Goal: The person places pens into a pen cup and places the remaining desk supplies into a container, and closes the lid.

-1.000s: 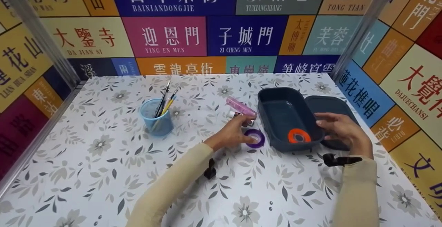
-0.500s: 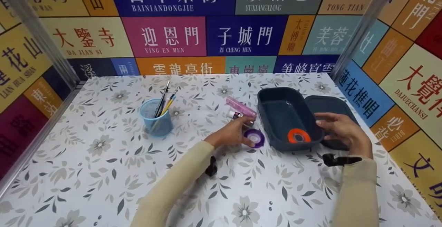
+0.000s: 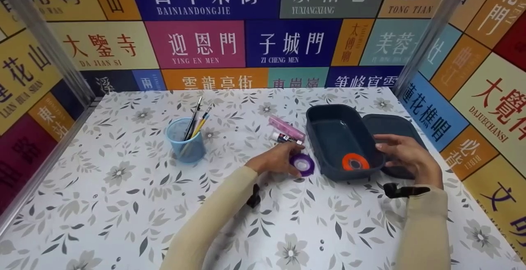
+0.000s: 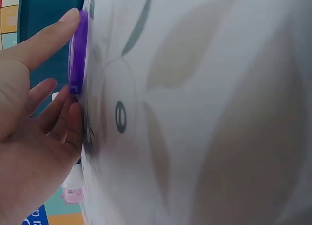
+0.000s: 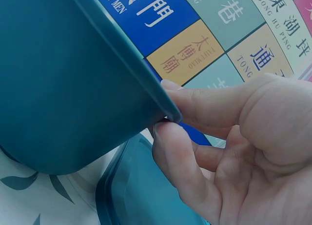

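Note:
In the head view my left hand [image 3: 278,158] has its thumb and fingertips at the left side of a purple ring-shaped tape roll [image 3: 311,165] on the table. The left wrist view shows the thumb at one end of the roll's purple edge [image 4: 79,54] and fingers at the other, pinching it. My right hand [image 3: 413,157] pinches the right rim of a dark blue-green open box [image 3: 335,138], its thumb and index finger meeting over the rim [image 5: 170,110]. Inside the box, at its near end, lies an orange ring-shaped tape roll [image 3: 349,164].
A dark lid [image 3: 394,128] lies right of the box, partly behind my right hand. Left of the box are a pink strip-like thing [image 3: 285,127] and a white glue stick with a dark label [image 3: 283,138]. A blue mesh cup [image 3: 187,146] holds several pencils and pens [image 3: 197,123].
My left hand has drawn slightly toward me, its thumb shifting to the purple roll's near left edge, and more of the glue stick shows. The right hand stays on the box rim.

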The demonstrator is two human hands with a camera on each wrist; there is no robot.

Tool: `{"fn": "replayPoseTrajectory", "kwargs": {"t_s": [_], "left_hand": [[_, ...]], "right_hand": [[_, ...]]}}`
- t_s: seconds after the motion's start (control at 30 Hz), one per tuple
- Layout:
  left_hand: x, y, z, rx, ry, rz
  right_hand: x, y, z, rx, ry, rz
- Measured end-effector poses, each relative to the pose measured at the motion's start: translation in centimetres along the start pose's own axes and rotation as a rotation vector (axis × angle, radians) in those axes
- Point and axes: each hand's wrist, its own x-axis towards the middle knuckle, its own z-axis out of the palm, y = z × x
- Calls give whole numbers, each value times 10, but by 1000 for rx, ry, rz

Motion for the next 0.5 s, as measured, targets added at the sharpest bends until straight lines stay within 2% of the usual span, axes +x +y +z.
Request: {"fn": "replayPoseTrajectory", "kwargs": {"t_s": [0.5], "left_hand": [[4, -1, 3, 158, 2, 30]], "right_hand": [[-1, -1, 0, -12, -3, 2]]}}
